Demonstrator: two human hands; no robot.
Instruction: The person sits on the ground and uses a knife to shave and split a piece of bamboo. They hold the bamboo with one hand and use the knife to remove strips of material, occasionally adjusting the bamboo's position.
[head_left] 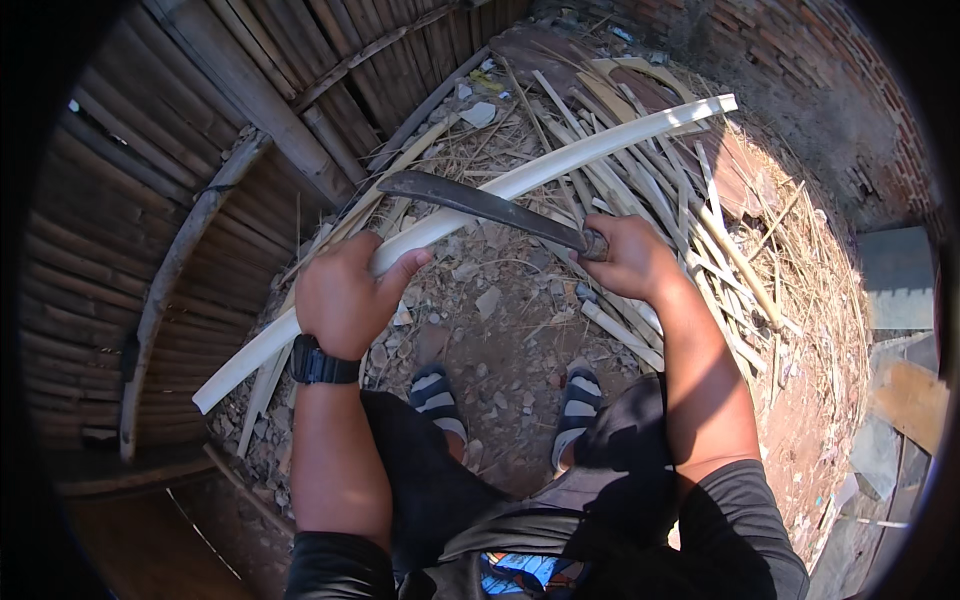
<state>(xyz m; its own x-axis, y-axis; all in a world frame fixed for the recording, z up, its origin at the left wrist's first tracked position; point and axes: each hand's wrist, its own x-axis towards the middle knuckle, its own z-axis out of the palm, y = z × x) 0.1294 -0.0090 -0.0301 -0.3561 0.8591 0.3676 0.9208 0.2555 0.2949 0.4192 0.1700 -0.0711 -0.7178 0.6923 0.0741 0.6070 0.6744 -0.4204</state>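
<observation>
My left hand (pixel 345 295) grips a long pale split bamboo strip (pixel 560 160) that runs from lower left up to the upper right. A black watch sits on that wrist. My right hand (pixel 630 255) holds the handle of a dark curved machete (pixel 470 200). Its blade lies across the bamboo strip, pointing left, between my two hands. My feet in striped sandals (pixel 438 395) stand on the bare ground below.
A pile of split bamboo slats (pixel 660 215) and dry shavings lies ahead and to the right. A woven bamboo wall (pixel 150 180) stands at the left. A brick wall (pixel 830 90) rises at the upper right. Stones litter the dirt ground (pixel 500 330).
</observation>
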